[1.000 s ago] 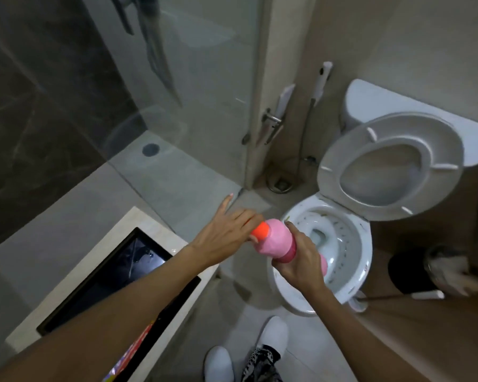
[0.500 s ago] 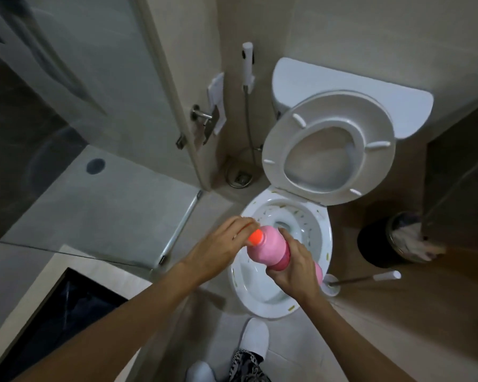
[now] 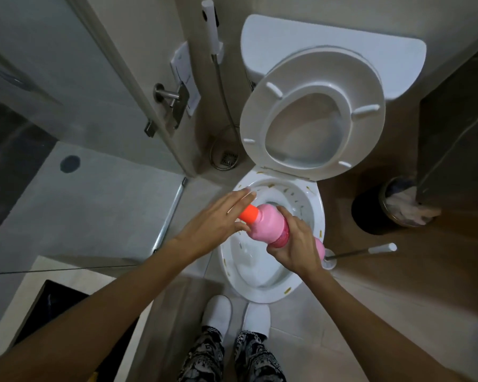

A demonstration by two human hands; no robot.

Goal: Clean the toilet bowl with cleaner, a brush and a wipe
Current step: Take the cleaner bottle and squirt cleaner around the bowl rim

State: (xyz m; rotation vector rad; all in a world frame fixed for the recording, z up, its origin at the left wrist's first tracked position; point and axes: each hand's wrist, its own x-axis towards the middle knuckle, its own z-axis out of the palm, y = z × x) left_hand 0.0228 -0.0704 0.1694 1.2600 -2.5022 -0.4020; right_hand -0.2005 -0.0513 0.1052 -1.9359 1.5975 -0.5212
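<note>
the pink cleaner bottle (image 3: 269, 227) lies tilted over the toilet bowl (image 3: 313, 213); right hand (image 3: 297, 248) grips its body; left hand (image 3: 218, 223), grip wide, fingers straight, touches the orange cap (image 3: 249, 213); brush (image 3: 362, 253) rests beside the bowl's right rim.

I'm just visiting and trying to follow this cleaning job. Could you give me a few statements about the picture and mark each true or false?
1. The right hand grips the pink cleaner bottle. True.
2. The bottle's orange cap is off. False: it is on the bottle, with the left hand at it.
3. The toilet seat is raised. True.
4. The toilet brush is inside the toilet bowl. False: it lies on the floor right of the bowl.
5. The bowl's rim is spotless. False: yellowish specks dot it.
</note>
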